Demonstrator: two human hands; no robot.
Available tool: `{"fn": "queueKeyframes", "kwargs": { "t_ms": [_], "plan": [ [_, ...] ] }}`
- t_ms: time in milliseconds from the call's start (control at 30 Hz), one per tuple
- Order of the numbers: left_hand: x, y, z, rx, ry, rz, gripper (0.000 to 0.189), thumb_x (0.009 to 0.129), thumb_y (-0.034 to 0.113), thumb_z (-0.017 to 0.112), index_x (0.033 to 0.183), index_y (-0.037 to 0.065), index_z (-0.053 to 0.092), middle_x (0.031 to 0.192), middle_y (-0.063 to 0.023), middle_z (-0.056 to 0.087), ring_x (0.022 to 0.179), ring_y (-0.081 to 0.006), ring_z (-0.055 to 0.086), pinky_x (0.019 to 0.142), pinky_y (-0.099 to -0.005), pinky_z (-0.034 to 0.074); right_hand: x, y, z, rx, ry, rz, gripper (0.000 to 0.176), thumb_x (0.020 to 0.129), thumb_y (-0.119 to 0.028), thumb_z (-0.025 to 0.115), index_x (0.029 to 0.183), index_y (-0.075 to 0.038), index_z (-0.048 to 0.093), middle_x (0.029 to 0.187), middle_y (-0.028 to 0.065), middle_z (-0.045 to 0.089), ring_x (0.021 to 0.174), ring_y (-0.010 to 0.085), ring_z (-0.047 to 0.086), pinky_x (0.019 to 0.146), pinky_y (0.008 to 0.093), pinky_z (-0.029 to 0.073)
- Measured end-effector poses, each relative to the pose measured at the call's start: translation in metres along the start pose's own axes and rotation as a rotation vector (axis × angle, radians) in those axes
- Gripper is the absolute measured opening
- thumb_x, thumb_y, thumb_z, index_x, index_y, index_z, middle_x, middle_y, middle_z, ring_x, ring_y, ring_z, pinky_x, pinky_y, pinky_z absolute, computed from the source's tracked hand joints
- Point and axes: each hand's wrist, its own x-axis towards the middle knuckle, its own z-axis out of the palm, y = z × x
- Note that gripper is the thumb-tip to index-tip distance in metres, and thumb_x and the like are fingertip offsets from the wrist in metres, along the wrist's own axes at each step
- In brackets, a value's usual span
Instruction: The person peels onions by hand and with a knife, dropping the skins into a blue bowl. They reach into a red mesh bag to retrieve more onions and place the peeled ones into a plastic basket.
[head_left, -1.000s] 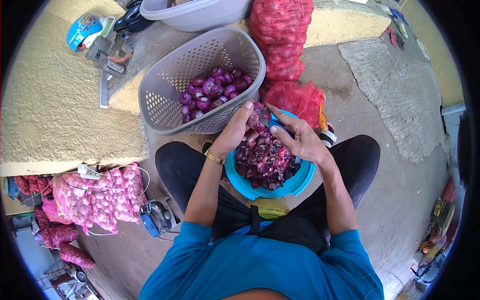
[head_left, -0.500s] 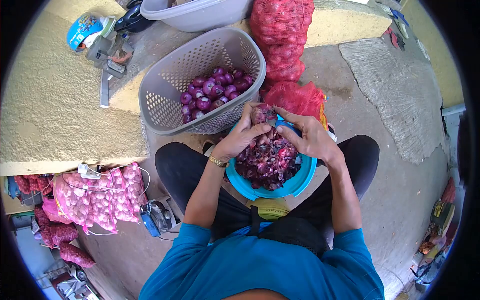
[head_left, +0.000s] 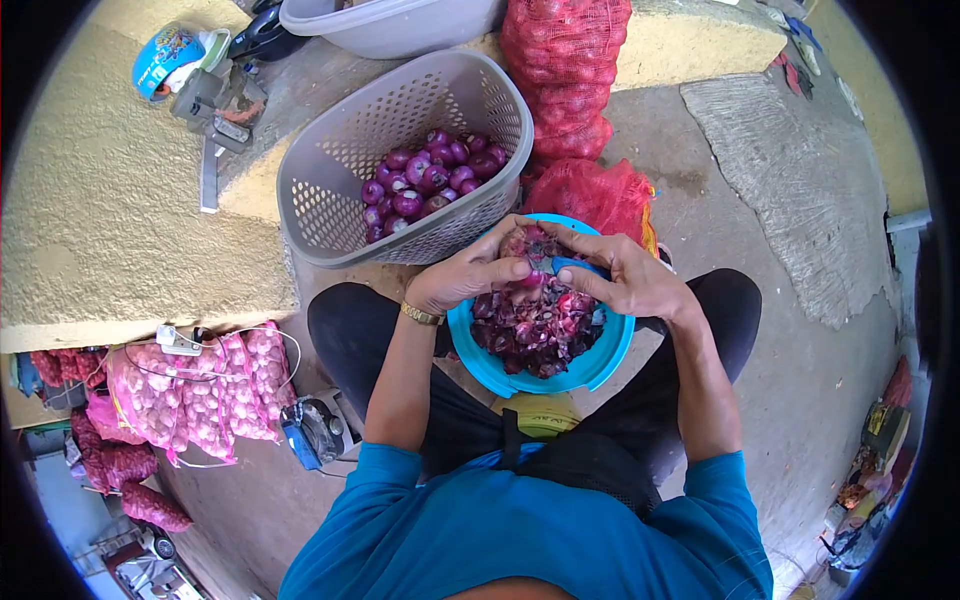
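Note:
In the head view, my left hand (head_left: 462,278) is closed around a red onion (head_left: 524,242) with loose, partly peeled skin. My right hand (head_left: 632,280) grips a small knife with a blue handle (head_left: 574,267), its short blade against the onion. Both hands are above a bright blue basin (head_left: 482,366), which holds a heap of dark red onion skins (head_left: 545,330). Just beyond my left hand stands a grey perforated basket (head_left: 335,150) with several peeled purple onions (head_left: 432,178) inside.
A tall red mesh sack of onions (head_left: 565,80) stands behind the basket, with a slumped red mesh bag (head_left: 590,195) before it. Pink mesh bags of pale bulbs (head_left: 205,390) sit at left by a power strip (head_left: 178,341). A grey tub (head_left: 390,25) is at the back.
Both hands have shifted slightly, the left forearm swinging a little left. The left thumb now lies lower across the onion, and the knife has moved slightly against it.

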Motion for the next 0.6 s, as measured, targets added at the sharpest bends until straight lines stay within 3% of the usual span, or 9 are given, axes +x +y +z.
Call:
{"fn": "queueKeyframes", "kwargs": {
  "t_ms": [67,133,200,267,300,367,467,600],
  "plan": [
    [0.005,-0.008,0.011,-0.075,0.073,0.047,0.067,0.092,0.023,0.068,0.145,0.009,0.029,0.111,-0.0061,0.055,0.083,-0.0143,0.058,0.069,-0.0276,0.049,-0.001,0.000,0.004,0.049,0.101,0.125,0.052,0.097,-0.017,0.060,0.142,0.004,0.044,0.108,0.0123,0.070,0.097,0.0162,0.064,0.091,0.0320,0.048],
    [0.012,-0.019,0.020,-0.072,0.180,0.290,0.064,0.094,0.019,0.066,0.144,0.008,0.028,0.126,-0.0063,0.048,0.097,-0.0134,0.057,0.083,-0.0305,0.052,0.003,0.016,0.010,0.060,0.185,0.064,0.052,0.098,-0.016,0.059,0.143,0.004,0.043,0.103,0.0109,0.070,0.093,0.0145,0.063,0.089,0.0304,0.048],
    [0.018,-0.041,0.016,-0.134,0.185,0.309,0.061,0.095,0.019,0.064,0.143,0.012,0.028,0.125,-0.0053,0.048,0.094,-0.0121,0.056,0.077,-0.0284,0.052,0.007,0.028,0.017,0.072,0.261,0.003,0.052,0.098,-0.014,0.059,0.143,0.004,0.042,0.098,0.0095,0.069,0.089,0.0129,0.063,0.086,0.0287,0.049],
    [0.027,-0.052,0.019,-0.134,0.364,0.477,0.060,0.099,0.030,0.059,0.147,0.018,0.025,0.114,-0.0049,0.054,0.082,-0.0116,0.058,0.064,-0.0248,0.048,0.010,0.031,0.024,-0.103,0.364,-0.088,0.053,0.097,-0.014,0.059,0.144,0.005,0.041,0.091,0.0095,0.068,0.085,0.0120,0.063,0.084,0.0281,0.049],
    [0.026,-0.053,0.020,-0.133,0.366,0.478,0.060,0.099,0.030,0.059,0.147,0.018,0.025,0.114,-0.0049,0.054,0.082,-0.0116,0.058,0.064,-0.0248,0.048,0.012,0.029,0.027,-0.103,0.362,-0.089,0.053,0.097,-0.014,0.059,0.144,0.005,0.041,0.091,0.0095,0.068,0.085,0.0120,0.063,0.084,0.0281,0.049],
    [0.024,-0.056,0.022,0.047,0.510,0.437,0.049,0.103,0.040,0.047,0.141,0.016,0.029,0.110,-0.0051,0.054,0.072,-0.0085,0.056,0.055,-0.0209,0.044,0.014,0.027,0.032,0.091,0.358,-0.076,0.055,0.096,-0.015,0.061,0.143,0.005,0.042,0.088,0.0110,0.068,0.083,0.0113,0.063,0.081,0.0283,0.050],
    [0.019,-0.046,0.021,0.272,0.528,0.416,0.045,0.104,0.047,0.038,0.135,0.014,0.034,0.103,-0.0042,0.055,0.066,-0.0060,0.053,0.049,-0.0190,0.040,0.014,0.021,0.026,0.064,0.309,-0.070,0.056,0.095,-0.018,0.063,0.142,0.005,0.043,0.086,0.0117,0.067,0.081,0.0110,0.063,0.079,0.0290,0.050],
    [0.021,-0.043,0.019,0.251,0.520,0.431,0.045,0.104,0.049,0.034,0.130,0.013,0.037,0.097,-0.0027,0.055,0.063,-0.0051,0.052,0.048,-0.0180,0.039,0.009,0.026,0.019,-0.053,0.272,-0.034,0.056,0.095,-0.018,0.064,0.142,0.006,0.044,0.087,0.0120,0.067,0.080,0.0111,0.062,0.077,0.0291,0.050]
  ]
}}
